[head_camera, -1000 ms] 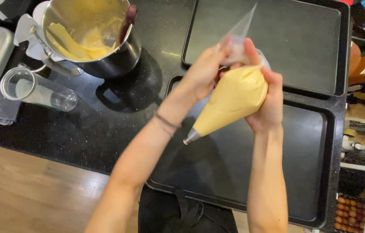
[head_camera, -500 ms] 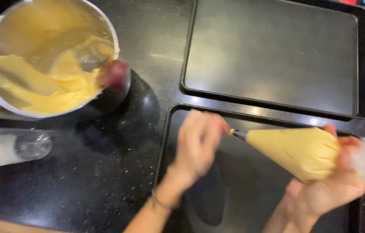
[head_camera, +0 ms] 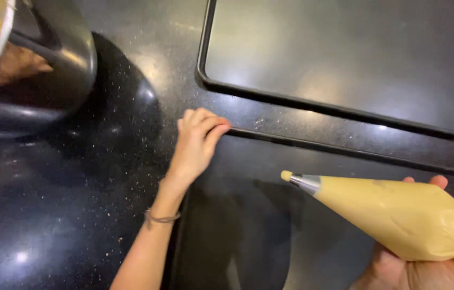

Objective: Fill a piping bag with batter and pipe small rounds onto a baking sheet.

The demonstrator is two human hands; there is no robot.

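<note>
My right hand (head_camera: 441, 258) grips a full piping bag (head_camera: 398, 215) of pale yellow batter at the lower right. Its metal nozzle (head_camera: 302, 182) points left, with a bead of batter at the tip, and hangs over the near dark baking tray (head_camera: 248, 236). My left hand (head_camera: 197, 142) rests on the top left corner of that tray, fingers curled over its rim. A thin bracelet sits on my left wrist.
A second dark baking tray (head_camera: 345, 59) lies just beyond the near one. A steel mixing bowl (head_camera: 49, 70) stands at the upper left on the speckled black counter (head_camera: 76, 204).
The view has closed in on the near tray. My left hand has moved off the nozzle to the tray's corner. The bag has dropped lower, still pointing left.
</note>
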